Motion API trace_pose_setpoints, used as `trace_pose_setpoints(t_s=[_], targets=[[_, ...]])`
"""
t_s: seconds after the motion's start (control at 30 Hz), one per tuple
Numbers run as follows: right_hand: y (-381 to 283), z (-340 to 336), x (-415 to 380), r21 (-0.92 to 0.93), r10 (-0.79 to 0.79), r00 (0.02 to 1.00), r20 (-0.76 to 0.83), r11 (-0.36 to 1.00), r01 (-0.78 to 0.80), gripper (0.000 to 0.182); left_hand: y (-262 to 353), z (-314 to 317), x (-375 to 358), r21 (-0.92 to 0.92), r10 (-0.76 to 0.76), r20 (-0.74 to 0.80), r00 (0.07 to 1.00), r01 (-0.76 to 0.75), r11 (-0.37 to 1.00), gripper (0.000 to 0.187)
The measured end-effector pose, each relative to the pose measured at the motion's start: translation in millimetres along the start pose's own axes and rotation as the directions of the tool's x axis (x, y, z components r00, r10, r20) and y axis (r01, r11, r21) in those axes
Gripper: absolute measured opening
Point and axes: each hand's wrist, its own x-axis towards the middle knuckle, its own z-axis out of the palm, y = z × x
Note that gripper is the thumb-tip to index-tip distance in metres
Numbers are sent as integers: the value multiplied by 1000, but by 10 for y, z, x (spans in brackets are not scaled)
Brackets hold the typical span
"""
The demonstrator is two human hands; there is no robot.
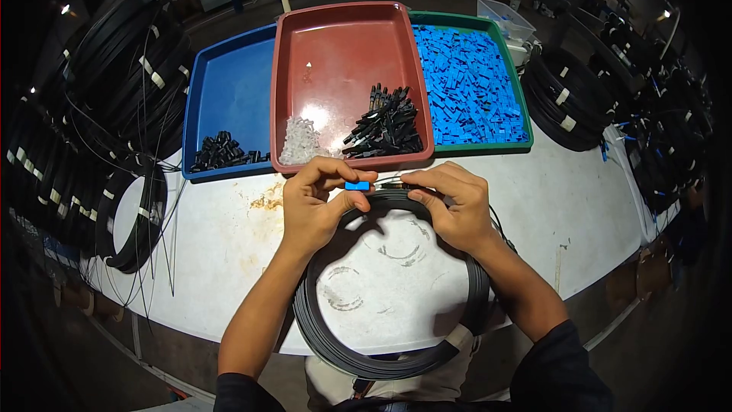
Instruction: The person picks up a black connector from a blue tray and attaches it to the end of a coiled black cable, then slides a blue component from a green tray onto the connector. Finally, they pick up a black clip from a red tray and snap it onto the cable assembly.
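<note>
Between the thumb and fingers of my left hand (314, 202) is a small blue connector piece (357, 186). My right hand (455, 202) pinches a dark connector end (395, 185) just to the right of it, with a small gap between the two pieces. Under both hands a coil of black cable (328, 336) lies at the table's near edge, with a pale band of tape at its lower right. A thin strand of cable arches up near my right fingertips.
Behind the hands stand a blue tray (232, 91) with black parts, a red tray (343, 46) with clear and black parts, and a green tray (521, 118) full of blue pieces. Cable coils (568, 99) hang or lie on both sides of the white table (221, 259).
</note>
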Motion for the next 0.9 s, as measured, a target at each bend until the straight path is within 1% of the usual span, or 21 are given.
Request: trace_pose_setpoints(t_s=[0.03,0.1,0.2,0.37,0.43,0.47,0.53,0.6,0.63,0.67,0.7,0.73,0.83,0.87,0.9], targets=[[-12,4,3,1,-1,1000,2,1000,1,25,4,9,2,36,31,18,999,-31,999,36],[-48,1,7,-22,-56,998,8,998,56,28,-3,11,-11,54,25,25,999,-26,998,36],[-49,0,12,-25,-77,997,8,997,77,30,-7,8,-10,70,22,37,999,-24,997,35],[-38,0,3,-20,-68,998,13,997,68,30,-4,4,-8,85,32,63,998,-37,996,32],[-47,-1,-1,-20,-66,998,19,998,66,29,14,17,-12,171,10,110,994,-29,985,30],[-50,-2,-4,-36,-68,996,49,997,70,27,40,32,-12,171,10,111,994,-29,985,30],[-61,-4,-5,-53,-69,994,79,996,74,25,91,59,-15,373,-39,191,981,-36,927,28],[-79,-3,-4,-53,-70,995,69,996,74,21,105,57,-13,395,-62,205,977,-25,918,30],[-78,18,-26,-41,-14,999,29,999,15,18,140,78,2,419,-10,220,975,-85,904,34],[-58,19,-32,-41,-14,999,30,999,15,18,159,89,14,442,41,237,971,-145,885,39],[-32,12,-33,-52,21,999,34,998,-19,17,160,78,23,446,70,240,968,-173,878,50],[-13,6,-35,-63,56,998,38,997,-54,17,158,81,24,445,70,240,968,-174,879,50],[-16,1,-26,-74,33,998,53,997,-29,17,153,89,24,498,161,176,971,-229,837,52],[-28,2,-20,-66,16,998,57,998,-12,17,150,97,13,497,161,176,971,-229,837,52],[-47,0,-11,-66,17,998,58,998,-13,17,141,113,-8,493,139,140,980,-191,849,51]])
